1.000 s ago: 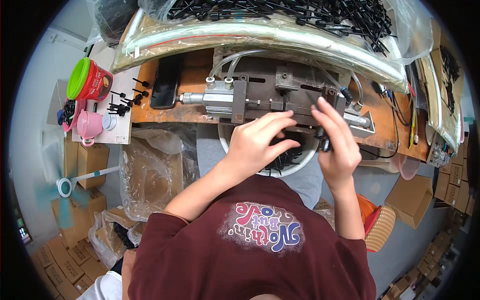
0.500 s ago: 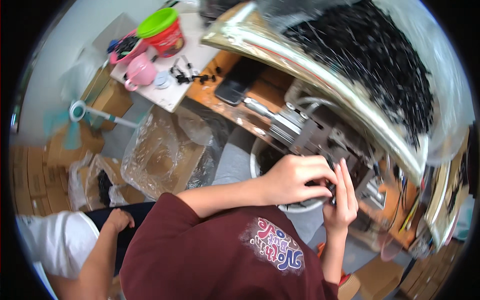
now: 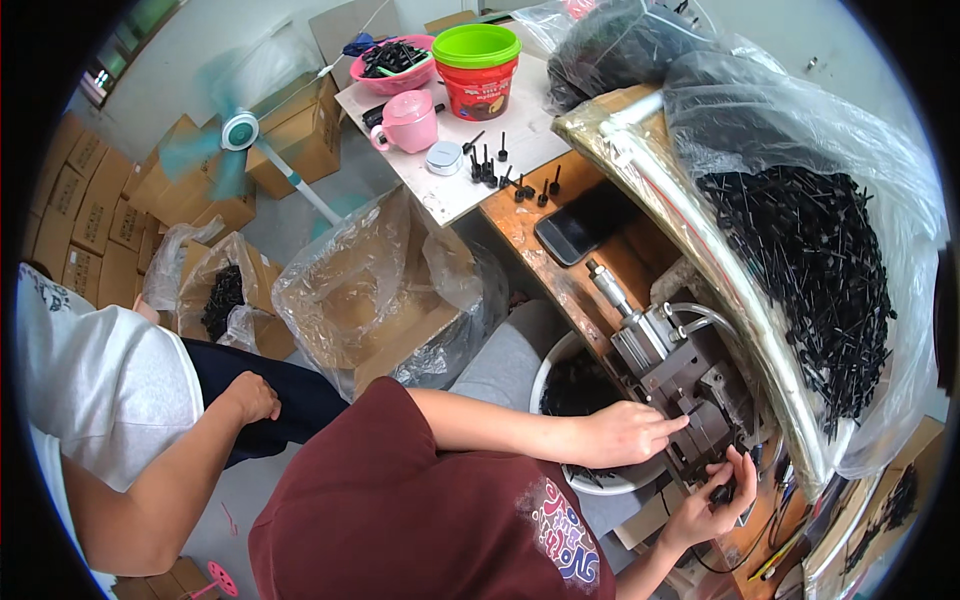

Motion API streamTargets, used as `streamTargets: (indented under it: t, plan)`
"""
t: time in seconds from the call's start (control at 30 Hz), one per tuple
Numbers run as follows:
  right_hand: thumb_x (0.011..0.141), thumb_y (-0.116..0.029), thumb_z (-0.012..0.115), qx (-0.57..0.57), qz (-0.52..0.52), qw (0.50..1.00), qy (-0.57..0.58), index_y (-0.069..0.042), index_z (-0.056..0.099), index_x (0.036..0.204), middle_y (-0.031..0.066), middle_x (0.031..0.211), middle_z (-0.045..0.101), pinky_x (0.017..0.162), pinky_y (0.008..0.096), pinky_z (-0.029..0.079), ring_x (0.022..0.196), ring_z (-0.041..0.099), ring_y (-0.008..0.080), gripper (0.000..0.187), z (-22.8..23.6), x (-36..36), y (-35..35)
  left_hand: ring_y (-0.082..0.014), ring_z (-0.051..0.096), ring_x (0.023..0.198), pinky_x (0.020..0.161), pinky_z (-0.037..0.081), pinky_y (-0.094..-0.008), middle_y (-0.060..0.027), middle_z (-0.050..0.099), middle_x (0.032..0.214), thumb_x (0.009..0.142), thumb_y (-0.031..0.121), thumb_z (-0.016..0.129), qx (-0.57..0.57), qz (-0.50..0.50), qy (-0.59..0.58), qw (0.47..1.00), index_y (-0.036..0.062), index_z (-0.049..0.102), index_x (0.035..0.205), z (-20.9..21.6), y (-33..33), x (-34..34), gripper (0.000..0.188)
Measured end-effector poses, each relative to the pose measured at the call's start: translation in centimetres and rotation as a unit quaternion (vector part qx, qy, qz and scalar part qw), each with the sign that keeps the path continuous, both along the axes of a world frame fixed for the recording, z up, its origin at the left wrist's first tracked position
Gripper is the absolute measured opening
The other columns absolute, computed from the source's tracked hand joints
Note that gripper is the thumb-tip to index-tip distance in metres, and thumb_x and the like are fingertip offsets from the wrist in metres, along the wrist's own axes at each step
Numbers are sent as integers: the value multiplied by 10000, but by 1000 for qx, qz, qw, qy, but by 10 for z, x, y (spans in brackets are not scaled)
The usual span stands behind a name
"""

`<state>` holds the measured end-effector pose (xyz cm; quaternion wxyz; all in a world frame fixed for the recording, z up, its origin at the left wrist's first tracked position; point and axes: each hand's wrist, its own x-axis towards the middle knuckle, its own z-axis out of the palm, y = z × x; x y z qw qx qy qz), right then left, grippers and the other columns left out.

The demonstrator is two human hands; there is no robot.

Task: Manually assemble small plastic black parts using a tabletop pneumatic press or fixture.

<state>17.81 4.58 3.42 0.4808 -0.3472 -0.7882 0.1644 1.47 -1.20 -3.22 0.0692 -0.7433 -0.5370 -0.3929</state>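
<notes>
My left hand (image 3: 630, 435) reaches over a small metal machine (image 3: 695, 400) with its index finger stretched out, the fingertip at the machine's grey block. The other fingers are partly hidden. Close by, at the machine's near right side, my right hand (image 3: 705, 510) pinches a small black plastic part (image 3: 721, 494) between thumb and fingers. A pneumatic cylinder (image 3: 642, 342) with a threaded end and clear hoses forms the machine's far side. Below my left forearm stands a white bucket (image 3: 541, 385) holding black parts.
Beyond the machine lies a large plastic-lined tray of black stemmed parts (image 3: 820, 280). A phone (image 3: 575, 235) rests on the wooden bench. Pink cup (image 3: 408, 122), red bucket (image 3: 477, 80) and loose parts (image 3: 488, 170) sit on a white board. At left are a lined carton (image 3: 400, 345), fan (image 3: 240, 131) and co-worker's arm (image 3: 170, 490).
My hands, together over the machine before, have moved apart: the left points at the block, the right sits lower with the black part. The whole view has swung, and the bench appears further right.
</notes>
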Motion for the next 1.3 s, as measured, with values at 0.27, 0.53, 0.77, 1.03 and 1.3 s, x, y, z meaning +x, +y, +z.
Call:
streamTargets:
  t: [0.27, 0.53, 0.77, 1.03, 1.3]
  plan:
    - [986, 37, 548, 7, -12, 1000, 10, 40, 530, 1272, 167, 1127, 666, 731, 260, 495, 766, 562, 153, 287, 6, 0, -4, -219, 713, 692, 662, 576, -338, -254, 646, 1220, 769, 142, 621, -58, -12, 60, 996, -4, 675, 806, 0, 17, 1, 161]
    - [1009, 9, 523, 24, -23, 999, -2, 43, 531, 1268, 150, 1088, 656, 721, 262, 480, 764, 540, 153, 261, 5, -1, -4, -232, 711, 618, 529, 558, -356, -293, 647, 1204, 754, 148, 628, -38, 6, 51, 998, -2, 688, 753, -2, 16, 6, 161]
    - [1028, -39, 517, 69, -25, 997, -23, 27, 530, 1285, 147, 1111, 659, 730, 273, 485, 802, 558, 160, 265, 6, 1, -3, -244, 680, 581, 471, 522, -355, -194, 651, 1242, 737, 182, 653, -28, -72, -32, 997, 21, 654, 720, -9, -9, 5, 162]
    - [1030, -30, 509, 67, -25, 997, -23, 28, 523, 1291, 146, 1109, 663, 716, 267, 475, 778, 533, 148, 267, 10, 6, -5, -91, 693, 738, 738, 543, -279, -38, 741, 867, 863, 283, 779, -267, 159, -564, 765, 74, 718, 974, -76, -83, -122, 245]
    - [1022, 10, 501, 68, 1, 997, -46, 7, 511, 1313, 142, 1109, 644, 690, 262, 478, 758, 525, 142, 292, 13, -4, -14, -140, 670, 627, 511, 500, -293, -110, 707, 739, 816, 40, 575, -223, 423, -610, 632, 47, 456, 1456, -167, -63, -308, 651]
